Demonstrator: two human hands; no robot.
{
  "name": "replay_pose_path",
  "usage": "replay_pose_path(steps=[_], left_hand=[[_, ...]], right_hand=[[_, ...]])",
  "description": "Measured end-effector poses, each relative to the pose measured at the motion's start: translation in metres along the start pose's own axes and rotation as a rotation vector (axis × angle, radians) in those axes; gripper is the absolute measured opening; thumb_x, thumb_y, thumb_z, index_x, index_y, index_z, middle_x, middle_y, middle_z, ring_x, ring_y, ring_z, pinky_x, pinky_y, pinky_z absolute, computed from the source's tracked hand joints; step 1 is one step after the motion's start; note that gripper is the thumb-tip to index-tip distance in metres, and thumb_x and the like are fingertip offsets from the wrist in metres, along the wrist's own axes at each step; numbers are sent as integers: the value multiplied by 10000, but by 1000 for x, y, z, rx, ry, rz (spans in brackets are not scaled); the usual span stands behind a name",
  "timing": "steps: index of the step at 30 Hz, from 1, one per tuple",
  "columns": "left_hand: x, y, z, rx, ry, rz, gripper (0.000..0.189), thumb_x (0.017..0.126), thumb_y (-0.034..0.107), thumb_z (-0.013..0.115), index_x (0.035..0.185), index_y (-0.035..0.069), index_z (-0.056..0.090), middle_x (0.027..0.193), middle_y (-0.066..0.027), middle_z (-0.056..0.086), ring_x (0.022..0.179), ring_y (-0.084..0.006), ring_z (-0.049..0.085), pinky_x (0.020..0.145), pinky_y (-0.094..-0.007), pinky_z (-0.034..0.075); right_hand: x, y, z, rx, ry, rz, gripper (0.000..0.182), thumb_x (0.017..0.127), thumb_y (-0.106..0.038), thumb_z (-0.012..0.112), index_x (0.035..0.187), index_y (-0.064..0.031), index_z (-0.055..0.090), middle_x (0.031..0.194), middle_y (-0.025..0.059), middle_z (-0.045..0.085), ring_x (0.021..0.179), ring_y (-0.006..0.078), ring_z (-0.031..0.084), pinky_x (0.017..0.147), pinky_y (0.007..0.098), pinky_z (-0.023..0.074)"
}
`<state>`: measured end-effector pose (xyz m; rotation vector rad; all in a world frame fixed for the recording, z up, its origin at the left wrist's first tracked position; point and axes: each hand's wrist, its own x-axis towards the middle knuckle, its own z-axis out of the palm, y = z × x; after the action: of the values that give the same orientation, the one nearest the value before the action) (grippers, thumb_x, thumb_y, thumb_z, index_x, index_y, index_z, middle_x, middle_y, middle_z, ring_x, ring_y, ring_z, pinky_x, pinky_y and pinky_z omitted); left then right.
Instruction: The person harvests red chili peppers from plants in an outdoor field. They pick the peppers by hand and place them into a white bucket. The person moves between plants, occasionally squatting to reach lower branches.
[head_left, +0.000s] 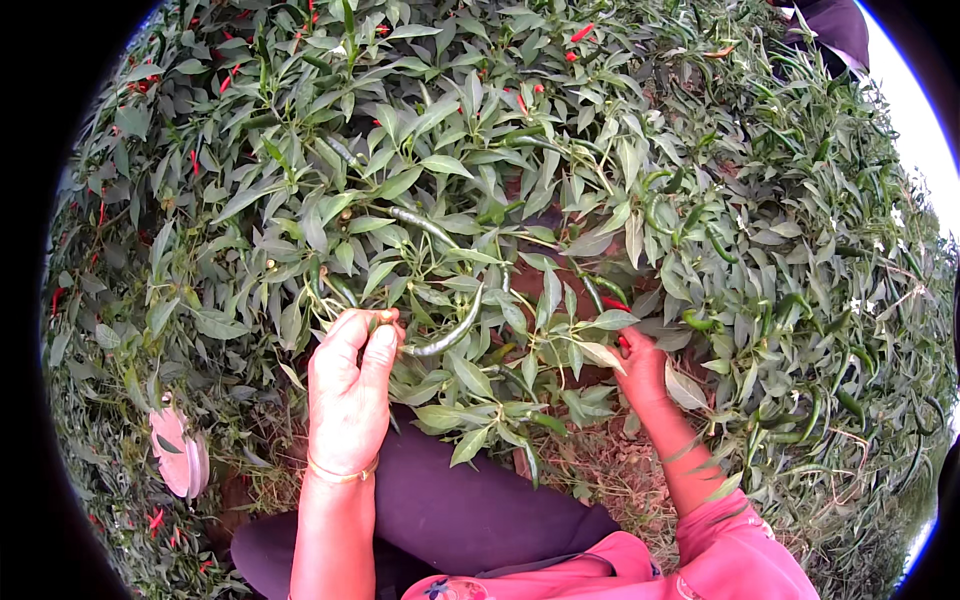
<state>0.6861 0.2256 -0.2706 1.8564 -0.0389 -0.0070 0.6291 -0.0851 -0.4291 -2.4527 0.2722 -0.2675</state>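
My left hand (349, 386), with a thin bangle at the wrist, pinches thumb against fingers on a chilli plant's stem; leaves partly hide what lies between the fingertips. Beside the thumb, a long dark green chilli (450, 337) curves up to the right, its stalk end close to the thumb tip. My right hand (643, 367) reaches in among the leaves, its fingers closed around a red chilli (615, 304) whose lower part they cover. A pale, drying leaf (600, 355) hangs in front of those fingers. Another glossy green chilli (424, 223) hangs above, between the hands.
Dense chilli plants (787, 247) with green and red fruit surround me. A pale round container (178, 452) sits among leaves at the left. My dark-trousered leg (480, 487) is bent under the branches. Dry, grassy soil (615, 465) shows below. Dark clothing (832, 34) appears at top right.
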Motion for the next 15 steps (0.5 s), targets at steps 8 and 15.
replay_pose_path(steps=[8, 15], left_hand=[[0, -2, -5, 27, -1, 31, 125, 846, 43, 513, 877, -72, 552, 770, -52, 508, 704, -102, 466, 662, -216, 389], [0, -6, -6, 27, -3, 61, 122, 845, 45, 515, 869, -68, 555, 761, -46, 509, 689, -99, 461, 652, -213, 387]], right_hand=[[63, 56, 24, -354, -144, 17, 191, 773, -130, 554, 949, -55, 557, 837, 152, 591, 771, 274, 581, 642, 369, 452], [52, 47, -39, 364, -170, 348, 209, 802, -152, 522, 985, -53, 545, 867, 131, 591, 786, 247, 582, 670, 345, 456]])
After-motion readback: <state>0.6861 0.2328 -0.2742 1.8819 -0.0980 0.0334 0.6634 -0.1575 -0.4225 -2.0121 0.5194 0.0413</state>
